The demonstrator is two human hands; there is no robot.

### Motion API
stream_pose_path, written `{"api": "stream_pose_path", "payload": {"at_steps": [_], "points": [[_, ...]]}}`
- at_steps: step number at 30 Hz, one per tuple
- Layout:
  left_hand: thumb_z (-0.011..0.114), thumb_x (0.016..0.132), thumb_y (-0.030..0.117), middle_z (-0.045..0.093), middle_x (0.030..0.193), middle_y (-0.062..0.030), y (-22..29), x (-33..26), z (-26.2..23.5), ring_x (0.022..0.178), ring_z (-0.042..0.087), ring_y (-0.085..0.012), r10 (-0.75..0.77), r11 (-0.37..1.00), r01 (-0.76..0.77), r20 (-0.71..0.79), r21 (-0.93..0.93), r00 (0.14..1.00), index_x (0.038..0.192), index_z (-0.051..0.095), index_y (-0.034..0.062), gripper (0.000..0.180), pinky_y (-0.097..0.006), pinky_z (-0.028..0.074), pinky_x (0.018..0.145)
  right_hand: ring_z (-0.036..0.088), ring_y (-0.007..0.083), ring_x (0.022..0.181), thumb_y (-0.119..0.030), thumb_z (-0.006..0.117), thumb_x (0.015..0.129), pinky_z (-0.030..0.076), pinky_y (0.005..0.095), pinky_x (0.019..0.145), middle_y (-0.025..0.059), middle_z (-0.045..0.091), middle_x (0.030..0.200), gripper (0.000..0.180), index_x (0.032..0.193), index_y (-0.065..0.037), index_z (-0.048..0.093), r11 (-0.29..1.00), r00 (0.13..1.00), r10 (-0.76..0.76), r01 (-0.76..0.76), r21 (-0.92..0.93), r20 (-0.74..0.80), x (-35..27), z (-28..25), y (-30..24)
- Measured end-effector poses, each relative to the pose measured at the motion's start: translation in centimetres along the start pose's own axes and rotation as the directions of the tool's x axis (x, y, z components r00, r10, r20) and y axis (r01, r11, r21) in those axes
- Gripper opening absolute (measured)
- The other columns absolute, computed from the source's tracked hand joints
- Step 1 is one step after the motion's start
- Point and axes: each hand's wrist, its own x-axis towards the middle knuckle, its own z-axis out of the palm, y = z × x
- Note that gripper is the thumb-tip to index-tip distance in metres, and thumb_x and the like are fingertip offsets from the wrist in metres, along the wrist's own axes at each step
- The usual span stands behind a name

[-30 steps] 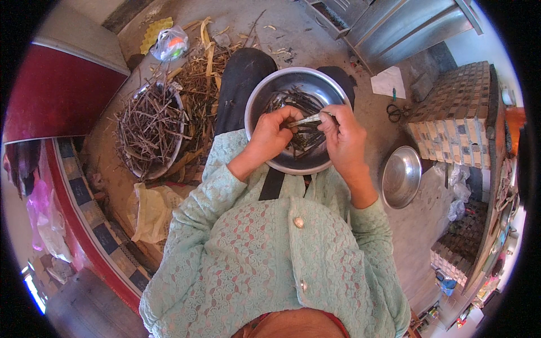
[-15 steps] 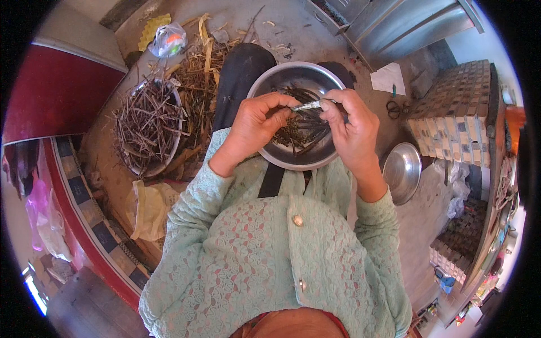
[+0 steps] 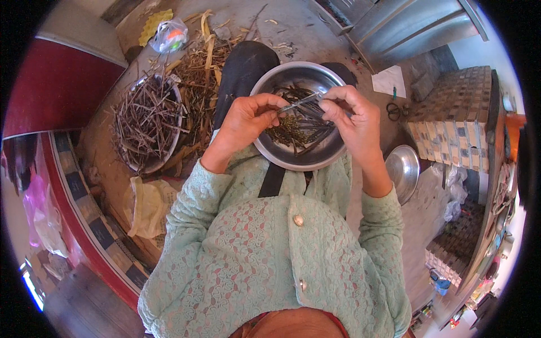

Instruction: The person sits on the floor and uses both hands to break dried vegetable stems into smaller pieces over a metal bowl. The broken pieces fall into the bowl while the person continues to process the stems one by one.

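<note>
Over a metal bowl (image 3: 304,167) on my lap, a thin dark bean pod (image 3: 300,103) is stretched between my two hands. My left hand (image 3: 247,121) pinches one end with thumb and index finger, above the left side of the bowl. At the other end, my right hand (image 3: 357,119) has its thumb and fingertips closed on the pod over the right rim. Inside the bowl lie small greenish beans (image 3: 287,133) on the left, and several dark slender pods (image 3: 320,130) toward the right and far side.
To the left, a basin (image 3: 181,125) is heaped with dry twig-like stalks (image 3: 145,121); loose plant litter (image 3: 197,93) lies beside it. An empty metal basin (image 3: 403,174) rests on the floor at right, with scissors (image 3: 393,111) and white paper (image 3: 389,81) beyond it.
My left hand has shifted slightly left and my right hand slightly downward. The pod between them shows a longer stretch, and more of the beans in the bowl are visible.
</note>
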Motion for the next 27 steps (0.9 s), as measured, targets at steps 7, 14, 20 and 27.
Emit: {"api": "stream_pose_path", "payload": {"at_steps": [7, 14, 20, 27], "points": [[0.049, 0.083, -0.011, 0.061, 0.088, -0.0022, -0.3, 0.1, 2.5, 0.074, 0.054, -0.0074, -0.012, 0.99, 0.021, 0.066, -0.139, 0.998, 0.104, 0.061, -0.0018, 0.025, -0.022, 0.047, 0.069, 0.058, 0.0077, 0.064, -0.003, 0.069, 0.079, 0.047, 0.0229, 0.056, 0.0048, 0.062, 0.075, 0.019, 0.094, -0.003, 0.058, 0.994, 0.981, 0.076, -0.061, -0.087, 0.18, -0.2, 0.2, 0.7], [0.047, 0.082, -0.013, 0.061, 0.092, -0.004, -0.8, 0.0, 2.8, 0.077, 0.057, -0.0088, -0.009, 0.985, 0.021, 0.067, -0.173, 0.998, 0.109, 0.058, -0.0028, 0.03, -0.023, 0.048, 0.072, 0.056, 0.0059, 0.061, -0.002, 0.068, 0.08, 0.045, 0.0222, 0.052, 0.0034, 0.061, 0.073, 0.02, 0.095, -0.003, 0.055, 0.988, 0.977, 0.15, -0.155, 0.02, 0.153, -0.4, 0.2, 0.6], [0.046, 0.08, -0.014, 0.061, 0.097, -0.0059, -1.5, 0.1, 3.3, 0.079, 0.058, -0.0102, 0.015, 0.936, 0.022, 0.103, -0.352, 0.995, 0.109, 0.056, -0.0017, 0.033, -0.025, 0.049, 0.074, 0.055, 0.0044, 0.066, -0.001, 0.068, 0.079, 0.045, 0.0217, 0.058, 0.0038, 0.06, 0.072, 0.022, 0.094, -0.003, 0.053, 0.997, 0.991, 0.064, -0.067, 0.023, 0.116, -0.7, 0.7, 1.9], [0.047, 0.08, -0.013, 0.062, 0.094, -0.0057, -1.6, 0.6, 3.1, 0.079, 0.058, -0.0108, 0.015, 0.924, 0.016, 0.078, -0.383, 0.997, 0.103, 0.058, -0.0022, 0.028, -0.025, 0.049, 0.073, 0.063, 0.0108, 0.071, 0.001, 0.068, 0.078, 0.05, 0.0255, 0.061, 0.0066, 0.061, 0.081, 0.024, 0.096, -0.002, 0.052, 0.993, 0.993, -0.116, 0.116, -0.032, -0.003, -1.1, 1.8, 1.5]]}}
